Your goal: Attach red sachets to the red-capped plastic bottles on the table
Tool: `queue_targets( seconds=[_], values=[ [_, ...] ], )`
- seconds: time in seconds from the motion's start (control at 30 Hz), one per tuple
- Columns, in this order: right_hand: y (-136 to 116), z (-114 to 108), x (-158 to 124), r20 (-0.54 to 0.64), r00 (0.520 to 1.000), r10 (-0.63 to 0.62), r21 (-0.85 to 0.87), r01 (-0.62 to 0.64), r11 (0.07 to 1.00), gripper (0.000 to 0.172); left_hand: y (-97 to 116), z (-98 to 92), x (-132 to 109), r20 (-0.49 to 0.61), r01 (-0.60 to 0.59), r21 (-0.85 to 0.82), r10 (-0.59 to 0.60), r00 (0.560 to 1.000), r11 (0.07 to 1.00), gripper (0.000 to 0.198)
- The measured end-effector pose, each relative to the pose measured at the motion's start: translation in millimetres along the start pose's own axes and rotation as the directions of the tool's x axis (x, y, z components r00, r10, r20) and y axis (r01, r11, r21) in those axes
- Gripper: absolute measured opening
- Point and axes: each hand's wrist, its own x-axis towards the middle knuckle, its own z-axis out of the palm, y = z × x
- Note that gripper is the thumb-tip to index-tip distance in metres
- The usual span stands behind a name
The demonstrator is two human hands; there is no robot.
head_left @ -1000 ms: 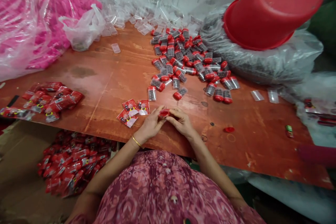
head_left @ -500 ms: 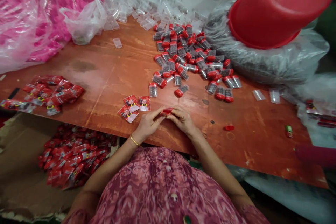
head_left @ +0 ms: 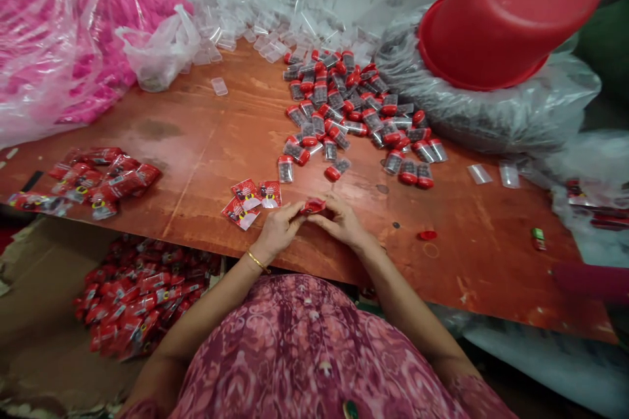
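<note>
My left hand (head_left: 279, 229) and my right hand (head_left: 344, 222) meet at the near edge of the reddish wooden table (head_left: 206, 144). Both pinch one small red packet (head_left: 312, 206) between their fingertips. Just left of my hands lie three flat red printed packets (head_left: 248, 200). Beyond my hands, a heap of small clear vials with red caps (head_left: 351, 114) spreads over the table's middle. A gold bangle circles my left wrist.
Filled red packets (head_left: 98, 180) pile at the table's left edge, and more fill a cardboard box (head_left: 132, 301) below. A pink-filled plastic bag (head_left: 59, 39) sits far left. Empty clear vials (head_left: 255, 19) line the back. A red basin (head_left: 506, 19) rests on a bagged grey heap at right.
My hands stay together on the red packet, with the fingers shifting slightly around it. The view has shifted a little.
</note>
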Motion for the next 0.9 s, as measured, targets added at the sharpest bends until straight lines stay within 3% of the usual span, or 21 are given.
queue_targets(
  seconds=[0.17, 0.3, 0.4, 0.53, 0.7, 0.8, 0.9],
  values=[
    [11, 8, 1, -0.002, 1.000, -0.021, 0.028, 0.021, 0.999, 0.029, -8, 10.9, -5, 0.001, 0.001, 0.175, -0.001, 1.000, 0.985, 0.034],
    [17, 12, -1, 0.044, 0.999, 0.020, -0.174, -0.012, 0.985, 0.024, -6, 13.9, -12, -0.049, 0.062, 0.318, -0.049, 0.998, 0.946, 0.036],
    [17, 12, 0, 0.062, 0.997, 0.055, -0.281, -0.035, 0.959, 0.019, -2, 9.0, -15, -0.078, 0.085, 0.235, -0.068, 0.995, 0.968, 0.044],
    [16, 13, 3, 0.079, 0.995, 0.059, -0.274, -0.035, 0.961, 0.020, 8, 0.4, -9, -0.054, 0.047, 0.026, -0.045, 0.997, 0.999, 0.054],
    [12, 10, 1, 0.096, 0.993, 0.066, -0.218, -0.043, 0.975, 0.026, 21, -5.5, 4, -0.042, 0.088, -0.050, -0.090, 0.995, 0.995, 0.026],
    [14, -4, 5, 0.068, 0.994, 0.091, -0.179, -0.078, 0.981, 0.036, 27, -24.1, -7, -0.060, 0.091, -0.040, -0.093, 0.994, 0.995, 0.024],
    [24, -25, 18, -0.087, 0.991, 0.101, -0.399, -0.127, 0.908, 0.033, 21, -68.8, -42, -0.140, 0.208, -0.050, -0.213, 0.967, 0.977, 0.032]
  ],
)
